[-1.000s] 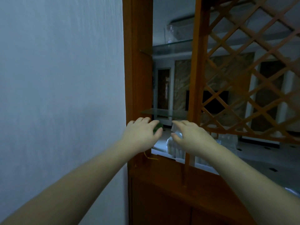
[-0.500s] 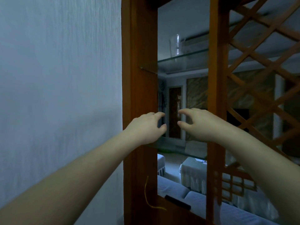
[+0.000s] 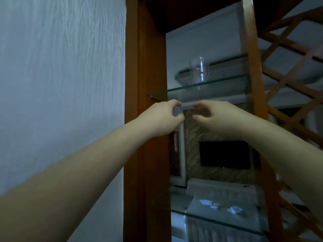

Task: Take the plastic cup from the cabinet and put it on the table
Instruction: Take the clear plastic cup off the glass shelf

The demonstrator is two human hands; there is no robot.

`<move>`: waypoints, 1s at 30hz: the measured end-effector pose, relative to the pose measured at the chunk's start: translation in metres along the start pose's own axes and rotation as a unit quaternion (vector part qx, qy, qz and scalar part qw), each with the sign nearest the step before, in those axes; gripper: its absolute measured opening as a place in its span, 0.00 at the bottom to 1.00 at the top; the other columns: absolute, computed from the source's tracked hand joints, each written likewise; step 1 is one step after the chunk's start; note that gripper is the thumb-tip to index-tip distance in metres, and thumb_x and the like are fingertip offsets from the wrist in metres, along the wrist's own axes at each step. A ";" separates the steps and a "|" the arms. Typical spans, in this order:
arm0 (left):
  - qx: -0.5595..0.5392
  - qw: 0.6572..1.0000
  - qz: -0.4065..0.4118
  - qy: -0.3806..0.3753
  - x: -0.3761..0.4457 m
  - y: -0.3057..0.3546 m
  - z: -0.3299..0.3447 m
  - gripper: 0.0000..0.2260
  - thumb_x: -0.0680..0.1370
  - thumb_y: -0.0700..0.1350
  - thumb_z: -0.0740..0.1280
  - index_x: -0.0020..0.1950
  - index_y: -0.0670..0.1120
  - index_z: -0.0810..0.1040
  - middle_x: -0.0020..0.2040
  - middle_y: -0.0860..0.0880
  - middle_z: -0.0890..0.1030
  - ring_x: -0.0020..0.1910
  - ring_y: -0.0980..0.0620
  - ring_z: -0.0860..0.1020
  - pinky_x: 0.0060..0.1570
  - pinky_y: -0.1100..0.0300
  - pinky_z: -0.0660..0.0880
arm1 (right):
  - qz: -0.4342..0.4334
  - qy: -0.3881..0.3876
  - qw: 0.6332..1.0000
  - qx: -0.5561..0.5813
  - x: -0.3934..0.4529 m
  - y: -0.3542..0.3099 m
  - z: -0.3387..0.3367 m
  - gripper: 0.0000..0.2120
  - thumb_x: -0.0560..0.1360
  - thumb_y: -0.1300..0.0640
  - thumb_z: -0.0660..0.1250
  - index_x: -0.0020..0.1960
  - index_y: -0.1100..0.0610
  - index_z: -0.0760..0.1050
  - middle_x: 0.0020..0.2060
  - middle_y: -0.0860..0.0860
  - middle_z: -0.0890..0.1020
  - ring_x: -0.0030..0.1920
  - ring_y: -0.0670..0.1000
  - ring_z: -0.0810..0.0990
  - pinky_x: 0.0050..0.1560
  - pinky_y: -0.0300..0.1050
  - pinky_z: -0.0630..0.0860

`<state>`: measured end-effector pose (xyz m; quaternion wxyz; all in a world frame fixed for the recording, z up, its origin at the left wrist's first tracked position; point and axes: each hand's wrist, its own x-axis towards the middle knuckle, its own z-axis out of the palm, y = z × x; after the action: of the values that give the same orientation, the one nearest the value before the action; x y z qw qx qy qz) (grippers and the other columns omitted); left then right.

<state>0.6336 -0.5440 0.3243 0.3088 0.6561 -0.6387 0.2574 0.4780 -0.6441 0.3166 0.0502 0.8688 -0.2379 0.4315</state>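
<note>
The left hand (image 3: 162, 117) reaches up in front of the cabinet's orange-brown wooden left post (image 3: 145, 102), fingers curled in a loose pinch with nothing between them; just to its right the right hand (image 3: 222, 117) mirrors it, thumb and fingers bent toward each other but gripping nothing. Both hang just under the front edge of the clear glass upper shelf (image 3: 209, 88), apart from it as far as can be told. Above and between the hands, on that shelf, stands the clear, tapered plastic cup (image 3: 199, 71), upright and alone, well inside the open compartment. It looks thin-walled and very light, so probably easy to tip or crush under a hard squeeze, and its smooth sides may be slippery; a gentle hold around the middle of the wall, thumb opposite fingers, seems the best place. Further right run the second wooden upright (image 3: 253, 67) and the diagonal wooden lattice (image 3: 288, 88). No brand, label or readable writing shows anywhere.
</note>
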 end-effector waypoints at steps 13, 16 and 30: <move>-0.097 0.991 0.049 0.078 0.094 -0.036 -0.016 0.21 0.79 0.54 0.63 0.71 0.53 0.67 0.68 0.47 0.74 0.53 0.55 0.73 0.41 0.64 0.73 | -0.029 0.200 0.979 0.000 0.091 -0.003 -0.056 0.20 0.79 0.48 0.63 0.68 0.53 0.70 0.58 0.52 0.79 0.57 0.51 0.77 0.52 0.46 0.74; -0.157 0.983 0.039 0.086 0.111 -0.033 -0.010 0.22 0.78 0.55 0.64 0.71 0.54 0.67 0.66 0.48 0.74 0.49 0.55 0.76 0.36 0.63 0.74 | -0.010 0.229 0.973 0.020 0.114 0.005 -0.060 0.25 0.78 0.45 0.62 0.72 0.52 0.65 0.63 0.54 0.75 0.53 0.51 0.76 0.44 0.43 0.74; -0.132 0.990 -0.052 0.022 0.175 -0.004 0.011 0.41 0.69 0.67 0.69 0.74 0.47 0.62 0.71 0.43 0.73 0.64 0.43 0.73 0.42 0.59 0.69 | 0.189 0.012 0.970 0.150 0.156 0.016 -0.060 0.45 0.70 0.29 0.62 0.73 0.60 0.62 0.68 0.63 0.72 0.64 0.62 0.74 0.67 0.61 0.69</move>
<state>0.6456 -0.6712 0.4449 0.4197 0.6359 -0.6253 0.1684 0.5074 -0.6985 0.4724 -0.1606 0.8002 -0.3298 0.4745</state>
